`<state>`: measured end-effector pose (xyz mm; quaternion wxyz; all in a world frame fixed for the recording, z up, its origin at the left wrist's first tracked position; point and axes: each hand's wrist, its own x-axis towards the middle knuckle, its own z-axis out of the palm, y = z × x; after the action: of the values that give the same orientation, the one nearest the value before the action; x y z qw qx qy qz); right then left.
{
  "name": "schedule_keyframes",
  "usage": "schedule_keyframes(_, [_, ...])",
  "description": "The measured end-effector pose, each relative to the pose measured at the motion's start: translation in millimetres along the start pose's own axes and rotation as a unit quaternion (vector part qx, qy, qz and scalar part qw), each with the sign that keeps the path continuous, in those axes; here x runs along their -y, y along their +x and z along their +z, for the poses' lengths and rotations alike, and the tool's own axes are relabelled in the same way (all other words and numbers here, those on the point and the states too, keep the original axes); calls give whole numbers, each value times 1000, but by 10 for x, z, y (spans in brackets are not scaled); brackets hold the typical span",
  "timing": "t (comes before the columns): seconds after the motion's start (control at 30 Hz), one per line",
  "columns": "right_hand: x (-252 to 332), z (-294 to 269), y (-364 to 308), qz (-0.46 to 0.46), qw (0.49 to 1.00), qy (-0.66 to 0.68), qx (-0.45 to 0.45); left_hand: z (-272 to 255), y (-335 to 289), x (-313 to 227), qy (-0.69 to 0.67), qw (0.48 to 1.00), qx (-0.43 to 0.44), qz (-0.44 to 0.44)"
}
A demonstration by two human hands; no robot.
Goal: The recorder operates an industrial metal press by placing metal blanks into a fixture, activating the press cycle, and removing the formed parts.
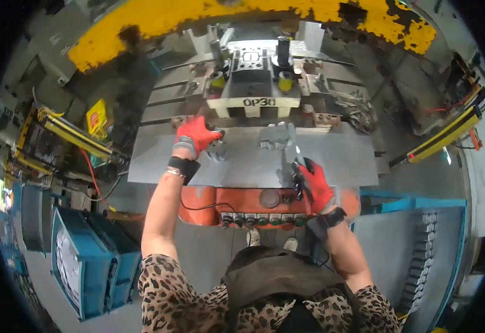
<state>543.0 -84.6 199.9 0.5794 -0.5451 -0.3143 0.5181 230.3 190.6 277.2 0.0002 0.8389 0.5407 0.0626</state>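
My left hand (197,136), in a red glove with dark fingertips, is over the left part of a flat grey metal plate (159,161). Its fingers are curled, and what they hold, if anything, is hidden. Just below the fingertips is a small grey metal part (217,151). My right hand (317,187), also gloved in red, is closed round a hand tool with dark grips (298,176). The tool's slim end reaches up toward a larger grey bent metal part (278,136) near the plate's far edge; whether it grips that part I cannot tell.
Beyond the plate stands a press die (253,103) with dark posts; a worn yellow beam (242,12) spans above. An orange control panel (198,204) with several buttons is at the near edge. Blue bins (84,261) stand left; a blue-framed table (387,250) with rowed metal parts stands right.
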Motion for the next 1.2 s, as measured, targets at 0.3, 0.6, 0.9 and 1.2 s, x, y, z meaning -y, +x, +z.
schedule_keyframes(0.3, [294, 54, -605, 9, 999, 5, -45, 520, -183, -116, -46, 989, 134, -47])
schedule_keyframes(0.6, [694, 308, -237, 9, 999, 49, 8, 676, -343, 163, -85, 988, 128, 1])
schedule_keyframes(0.9, [1407, 1112, 1541, -152, 988, 29, -21, 1626, -425, 900, -565, 811, 45, -143])
schedule_keyframes(1.2, [828, 924, 2940, -198, 968, 13, -151, 1316, -272, -159, -760, 601, 108, -224])
